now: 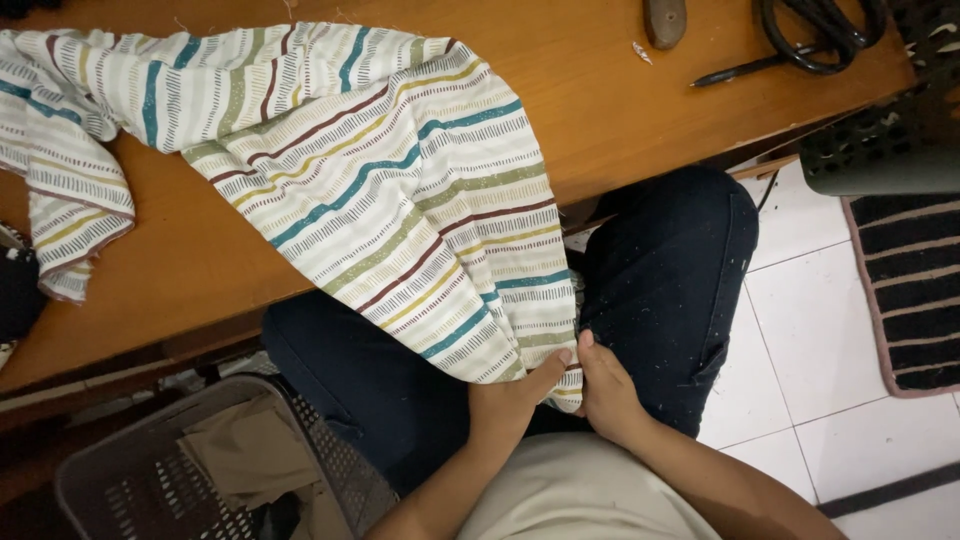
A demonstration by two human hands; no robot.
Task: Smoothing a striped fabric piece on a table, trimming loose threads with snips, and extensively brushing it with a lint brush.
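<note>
the striped cloth (370, 190), white with teal, olive, maroon and yellow bands, lies spread over the wooden counter (620, 110) and hangs off its near edge down into the person's lap. its lower end sits between both hands, above the dark trousers (670, 270).

left hand (512, 398): grip closed on the cloth's lower edge, thumb up against the fabric, fingers tucked beneath and hidden. right hand (606, 392): grip also closed on the same edge, thumb pressed on the hem just beside the left thumb; the two hands touch or nearly touch, which of the two cannot be told.

on the counter's far side, well apart from the hands: black scissors (820, 35), a dark pen (740, 70) lying beside them, and a small brownish oblong object (664, 20) cut off by the frame's top.

at lower left, a grey perforated basket (120, 470) holding tan fabric stands on the floor near the left knee. at right, a striped mat (915, 280) lies on the white tiled floor (820, 330).
</note>
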